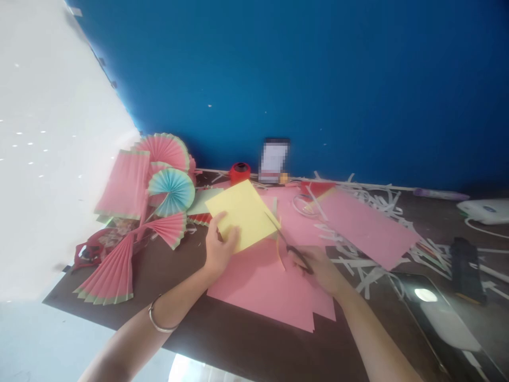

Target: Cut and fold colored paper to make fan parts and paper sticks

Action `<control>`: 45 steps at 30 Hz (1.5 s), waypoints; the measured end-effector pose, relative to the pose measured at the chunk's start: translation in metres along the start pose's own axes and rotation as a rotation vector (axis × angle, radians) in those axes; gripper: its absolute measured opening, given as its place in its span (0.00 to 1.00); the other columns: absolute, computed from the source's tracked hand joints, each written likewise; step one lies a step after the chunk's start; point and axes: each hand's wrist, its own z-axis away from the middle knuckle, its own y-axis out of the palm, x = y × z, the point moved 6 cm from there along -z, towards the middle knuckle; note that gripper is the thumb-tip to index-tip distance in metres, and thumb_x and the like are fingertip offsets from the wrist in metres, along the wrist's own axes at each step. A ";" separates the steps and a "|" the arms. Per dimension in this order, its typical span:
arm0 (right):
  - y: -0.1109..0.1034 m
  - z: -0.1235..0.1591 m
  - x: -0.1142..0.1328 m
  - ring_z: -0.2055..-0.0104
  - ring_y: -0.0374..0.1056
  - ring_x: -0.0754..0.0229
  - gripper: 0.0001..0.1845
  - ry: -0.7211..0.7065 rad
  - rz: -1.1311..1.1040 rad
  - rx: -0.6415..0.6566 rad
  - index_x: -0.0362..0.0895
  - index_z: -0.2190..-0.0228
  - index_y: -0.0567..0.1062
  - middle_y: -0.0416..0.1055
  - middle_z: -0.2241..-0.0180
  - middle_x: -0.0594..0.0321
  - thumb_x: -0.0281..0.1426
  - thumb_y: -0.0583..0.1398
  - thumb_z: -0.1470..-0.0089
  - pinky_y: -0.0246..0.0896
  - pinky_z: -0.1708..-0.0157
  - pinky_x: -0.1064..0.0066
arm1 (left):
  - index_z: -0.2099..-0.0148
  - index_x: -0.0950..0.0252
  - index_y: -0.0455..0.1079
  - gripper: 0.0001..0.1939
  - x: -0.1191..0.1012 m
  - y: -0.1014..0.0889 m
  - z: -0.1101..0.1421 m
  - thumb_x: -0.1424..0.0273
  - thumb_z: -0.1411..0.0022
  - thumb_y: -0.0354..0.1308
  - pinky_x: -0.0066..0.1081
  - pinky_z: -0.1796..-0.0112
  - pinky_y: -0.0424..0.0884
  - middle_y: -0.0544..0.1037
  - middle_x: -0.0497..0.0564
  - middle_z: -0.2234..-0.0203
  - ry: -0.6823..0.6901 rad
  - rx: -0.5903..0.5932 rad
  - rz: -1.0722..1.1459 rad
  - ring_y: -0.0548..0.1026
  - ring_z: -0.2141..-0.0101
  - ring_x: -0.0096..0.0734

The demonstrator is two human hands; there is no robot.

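The left hand (222, 246) is closed in a grip: one finger (217, 218) reaches forward and bends at the tip, and a second digit (235, 234) lies to its right, nearer the body, with a gap between them. The other fingers are hidden. Behind these fingers, the left wrist (212, 268) runs into the left arm (139, 339), slanting back and leftward, bare.

The right hand (316, 265) is a tighter fist, its curled fingers turned toward the left ones, well apart from them. The right wrist (339, 286) sits behind those fingers, and the bare right arm (366, 329) slopes back and rightward.
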 end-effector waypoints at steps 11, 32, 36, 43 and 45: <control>-0.001 -0.001 -0.002 0.81 0.47 0.68 0.25 -0.027 0.031 0.003 0.45 0.86 0.54 0.52 0.85 0.70 0.49 0.55 0.53 0.42 0.80 0.72 | 0.50 0.62 0.63 0.21 0.000 0.000 0.003 0.63 0.45 0.58 0.34 0.57 0.68 0.69 0.55 0.54 -0.027 0.011 0.017 0.69 0.54 0.37; -0.003 -0.004 -0.007 0.82 0.46 0.68 0.28 0.014 0.053 -0.023 0.46 0.85 0.53 0.48 0.85 0.71 0.55 0.56 0.58 0.43 0.81 0.72 | 0.49 0.63 0.62 0.23 -0.004 -0.001 0.003 0.62 0.45 0.58 0.35 0.56 0.67 0.69 0.56 0.54 -0.021 -0.005 -0.008 0.68 0.54 0.37; -0.001 -0.003 -0.005 0.81 0.47 0.68 0.26 -0.007 0.054 -0.014 0.45 0.86 0.56 0.49 0.85 0.70 0.52 0.56 0.56 0.43 0.81 0.72 | 0.49 0.63 0.62 0.22 -0.004 -0.001 0.003 0.62 0.45 0.58 0.33 0.55 0.67 0.67 0.56 0.52 -0.008 -0.007 0.002 0.68 0.52 0.37; -0.003 -0.004 -0.007 0.82 0.47 0.69 0.25 0.011 0.044 -0.019 0.44 0.86 0.57 0.50 0.85 0.71 0.50 0.57 0.55 0.41 0.81 0.72 | 0.48 0.63 0.62 0.22 -0.005 -0.001 0.003 0.64 0.45 0.57 0.33 0.54 0.67 0.68 0.56 0.52 0.002 -0.010 -0.008 0.67 0.52 0.37; -0.004 -0.003 -0.007 0.82 0.47 0.69 0.25 0.011 0.053 -0.012 0.44 0.86 0.58 0.50 0.85 0.71 0.49 0.57 0.54 0.41 0.81 0.73 | 0.48 0.62 0.62 0.22 -0.005 -0.001 0.004 0.63 0.45 0.57 0.33 0.55 0.67 0.68 0.56 0.52 -0.012 -0.004 -0.008 0.68 0.52 0.37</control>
